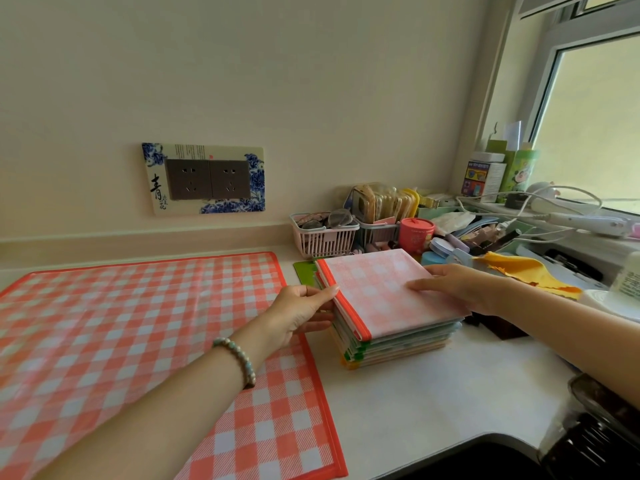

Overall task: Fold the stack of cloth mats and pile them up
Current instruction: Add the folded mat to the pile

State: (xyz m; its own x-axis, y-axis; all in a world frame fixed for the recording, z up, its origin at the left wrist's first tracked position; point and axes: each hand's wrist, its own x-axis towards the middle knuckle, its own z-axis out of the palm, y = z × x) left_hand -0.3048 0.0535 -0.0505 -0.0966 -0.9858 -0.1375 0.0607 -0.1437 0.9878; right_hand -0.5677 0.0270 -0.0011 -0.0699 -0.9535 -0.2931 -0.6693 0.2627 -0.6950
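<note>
"What's on your far left?"

"An open mat (pixel 138 341), red-and-white check with a red border. It is spread flat on the counter (pixel 433 403). On the wall above it is a socket plate (pixel 204 178) with blue flowers."

"And your left hand?"

"My left hand (pixel 301 313), with a bracelet (pixel 239 358) on the wrist, reaches across the open mat's right edge. It grips the left side of the pile (pixel 391 337). The thumb is on the red border of the top mat (pixel 377 289), and the fingers are curled against the layers beneath."

"Where is the pile?"

"On the bare counter just right of the open mat, in front of the clutter at the back. The folded mats lie square, one on another. Green and yellow edges show below the pale pink checked one on top."

"Your right hand?"

"My right hand (pixel 453 285) lies flat on the right part of the top mat. The fingers are straight and close together, resting on the cloth."

"And further right?"

"A pink basket (pixel 322 237) stands behind the pile, with a red tin (pixel 414 235) to its right. A yellow cloth (pixel 519 270) lies crumpled past my right wrist. The window (pixel 595 126) is at the far right."
</note>
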